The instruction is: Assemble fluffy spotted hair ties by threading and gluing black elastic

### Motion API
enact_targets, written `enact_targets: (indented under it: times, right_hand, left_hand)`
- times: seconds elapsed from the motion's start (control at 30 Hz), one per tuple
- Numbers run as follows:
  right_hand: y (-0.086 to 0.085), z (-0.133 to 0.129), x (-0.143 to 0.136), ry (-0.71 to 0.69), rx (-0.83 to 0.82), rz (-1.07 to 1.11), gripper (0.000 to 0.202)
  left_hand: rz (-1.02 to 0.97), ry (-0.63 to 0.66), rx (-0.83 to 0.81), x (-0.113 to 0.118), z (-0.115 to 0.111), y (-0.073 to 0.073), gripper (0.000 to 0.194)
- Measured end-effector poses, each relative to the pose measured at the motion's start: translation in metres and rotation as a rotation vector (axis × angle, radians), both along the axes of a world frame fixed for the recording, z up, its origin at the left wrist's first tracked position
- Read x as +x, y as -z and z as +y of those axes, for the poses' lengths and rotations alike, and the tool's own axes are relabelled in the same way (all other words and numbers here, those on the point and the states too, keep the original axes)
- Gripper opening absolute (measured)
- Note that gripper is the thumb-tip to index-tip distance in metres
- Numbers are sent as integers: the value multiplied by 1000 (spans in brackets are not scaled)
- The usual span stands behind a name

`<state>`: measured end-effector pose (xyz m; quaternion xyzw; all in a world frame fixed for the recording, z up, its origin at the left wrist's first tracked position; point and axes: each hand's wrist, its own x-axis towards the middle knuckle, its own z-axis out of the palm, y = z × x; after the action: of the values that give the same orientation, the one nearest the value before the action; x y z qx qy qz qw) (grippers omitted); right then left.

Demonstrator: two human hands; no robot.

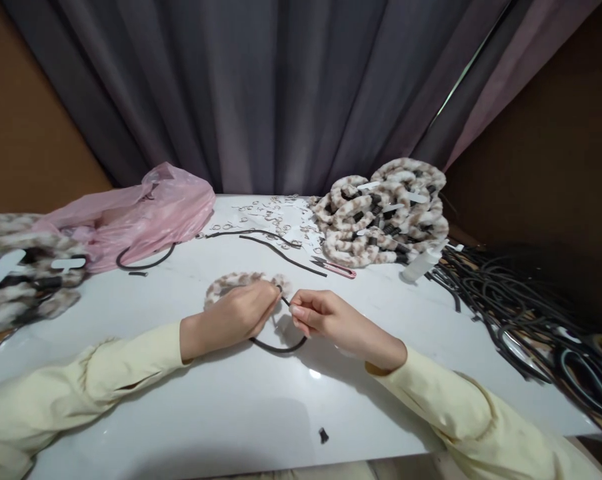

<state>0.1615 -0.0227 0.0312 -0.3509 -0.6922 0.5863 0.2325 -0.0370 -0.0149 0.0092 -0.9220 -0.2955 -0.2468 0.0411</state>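
At the middle of the white table, my left hand is closed on one end of a fluffy brown-and-white tube, which curves behind it. My right hand pinches a black cord just to the right. A short piece of this cord spans the gap between my hands, and the rest loops below them on the tabletop. The fingertips of my left hand are partly hidden.
Behind lie black cords, pink snips, small metal rings and a pink bag. Fluffy loops are piled at back right and far left. A white bottle and tangled black cords are on the right.
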Motion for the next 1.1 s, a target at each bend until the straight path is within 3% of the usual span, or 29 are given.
enact_targets:
  times: [0.2, 0.4, 0.47, 0.57, 0.7, 0.87, 0.97, 1.1]
  right_hand:
    - [-5, 1, 5, -40, 93, -115, 25]
    - [-3, 3, 10, -6, 337, -243, 5]
    - [-3, 5, 12, 23, 422, -249, 9]
    - [-3, 8, 13, 56, 536, -200, 20]
    - [0, 10, 11, 80, 605, -133, 28]
    - [4, 4, 7, 61, 694, -108, 32]
    - [6, 0, 4, 58, 829, -128, 36]
    - [7, -2, 3, 163, 1069, -127, 38]
  left_hand:
    - [111, 44, 14, -1, -2, 2, 17]
    - [114, 87, -216, 1, -5, -2, 15]
    - [129, 144, -230, 2, -7, -4, 20]
    - [123, 230, -154, 3, -9, -7, 25]
    - [61, 243, -37, 4, -12, -7, 25]
    - [145, 344, 132, 6, -11, -7, 25]
    - [107, 350, 173, 8, -11, -5, 18]
    - [81, 326, 207, 9, -14, -3, 14]
